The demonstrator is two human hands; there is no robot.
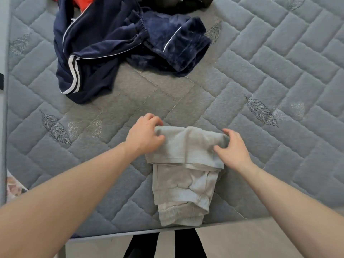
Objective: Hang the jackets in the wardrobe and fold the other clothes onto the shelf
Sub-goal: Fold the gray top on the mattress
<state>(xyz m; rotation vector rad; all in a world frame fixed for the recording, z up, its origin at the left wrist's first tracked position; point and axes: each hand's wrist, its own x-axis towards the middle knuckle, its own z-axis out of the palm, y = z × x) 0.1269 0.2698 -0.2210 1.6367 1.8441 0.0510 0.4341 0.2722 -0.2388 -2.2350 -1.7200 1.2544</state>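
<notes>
Light grey sweatpants (183, 175) lie partly folded on the quilted grey mattress (260, 71), near its front edge. Their far end is doubled over toward me. My left hand (144, 135) pinches the left corner of that fold. My right hand (232, 149) grips the right corner. The elastic cuffs of the pants point toward me. Farther back lies a heap of navy clothes: a garment with white stripes (83, 58) and a navy velvet piece with white piping (173, 40).
An orange garment (81, 1) and a dark item (186, 3) sit at the mattress's far edge. A wall runs along the left side. Below the front edge are my dark-clad legs (165, 244) and a beige floor.
</notes>
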